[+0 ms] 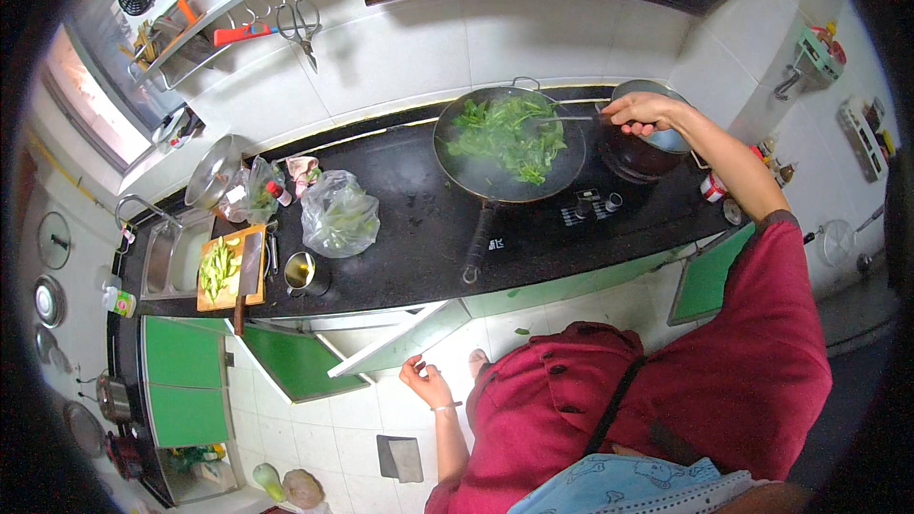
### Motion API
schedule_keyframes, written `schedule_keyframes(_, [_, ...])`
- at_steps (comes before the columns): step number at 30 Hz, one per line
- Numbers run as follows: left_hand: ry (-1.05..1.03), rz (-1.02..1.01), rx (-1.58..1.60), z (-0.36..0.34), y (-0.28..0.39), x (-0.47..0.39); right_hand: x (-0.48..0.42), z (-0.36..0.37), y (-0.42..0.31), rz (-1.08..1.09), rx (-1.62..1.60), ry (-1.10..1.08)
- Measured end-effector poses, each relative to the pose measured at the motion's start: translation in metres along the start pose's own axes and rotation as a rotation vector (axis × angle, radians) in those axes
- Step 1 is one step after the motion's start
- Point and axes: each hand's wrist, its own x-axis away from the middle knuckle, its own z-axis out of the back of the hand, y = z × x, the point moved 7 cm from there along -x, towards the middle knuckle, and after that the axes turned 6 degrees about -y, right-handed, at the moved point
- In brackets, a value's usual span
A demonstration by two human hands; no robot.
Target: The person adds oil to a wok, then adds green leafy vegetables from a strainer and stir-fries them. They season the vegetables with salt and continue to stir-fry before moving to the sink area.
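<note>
My right hand (643, 113) grips the handle of a spatula (571, 118), whose far end is among leafy greens (507, 135) in a dark wok (457, 175). Steam rises from the greens. The wok sits on the black cooktop, its long handle (480, 243) pointing towards me with no hand on it. My left hand (428, 382) hangs low in front of the cabinets, fingers loosely curled and holding nothing. A clear plastic bag of greens (340, 214) lies left of the wok.
At left, a cleaver (248, 268) and cut vegetables (220, 268) lie on a cutting board (207, 301) beside the sink (164, 257). A metal cup (303, 275) stands near the counter edge. A dark pot (632, 157) is right of the wok. Green cabinet doors (300, 364) hang open below.
</note>
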Motion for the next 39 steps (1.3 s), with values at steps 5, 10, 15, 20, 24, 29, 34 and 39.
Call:
schedule_keyframes(5, [-0.060, -0.098, -0.021, -0.006, 0.028, -0.004, -0.005, -0.002, -0.009, 0.112, 0.325, 0.148])
schedule_keyframes(10, [-0.285, -0.312, 0.020, -0.054, 0.136, -0.010, -0.051, -0.045, -0.001, 0.118, 0.630, 0.140])
schedule_keyframes(15, [-0.397, -0.424, -0.052, -0.098, 0.194, -0.014, -0.032, -0.012, -0.031, 0.079, 0.704, 0.134])
schedule_keyframes(20, [-0.540, -0.427, -0.188, -0.135, 0.185, -0.029, -0.052, -0.056, -0.038, 0.275, 1.121, 0.108])
schedule_keyframes(24, [-0.569, -0.446, -0.238, -0.137, 0.188, -0.029, -0.032, -0.053, -0.077, 0.275, 1.390, 0.153])
schedule_keyframes(29, [-0.554, -0.490, -0.282, -0.144, 0.191, -0.032, -0.026, -0.112, -0.078, 0.265, 1.712, 0.273])
schedule_keyframes(34, [-0.615, -0.374, -0.274, -0.142, 0.190, -0.030, -0.003, -0.077, -0.117, 0.330, 1.671, 0.094])
schedule_keyframes(39, [-0.591, -0.382, -0.275, -0.143, 0.191, -0.031, -0.027, -0.077, -0.096, 0.344, 1.639, 0.113])
